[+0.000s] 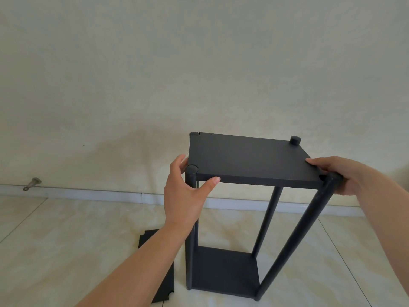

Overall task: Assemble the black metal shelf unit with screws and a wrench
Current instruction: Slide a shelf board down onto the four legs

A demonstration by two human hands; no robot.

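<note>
The black metal shelf unit stands upright on the tiled floor, with a top panel, a bottom panel and round black posts at the corners. My left hand grips the near left post just under the top panel, thumb against the panel's front edge. My right hand holds the near right corner, thumb lying on the panel's top and fingers curled around the post head. No screws or wrench are visible.
A loose black shelf panel with notched corners lies flat on the floor left of the unit, partly hidden by my left forearm. A cream wall with a white baseboard runs behind. A metal doorstop sticks out at the far left.
</note>
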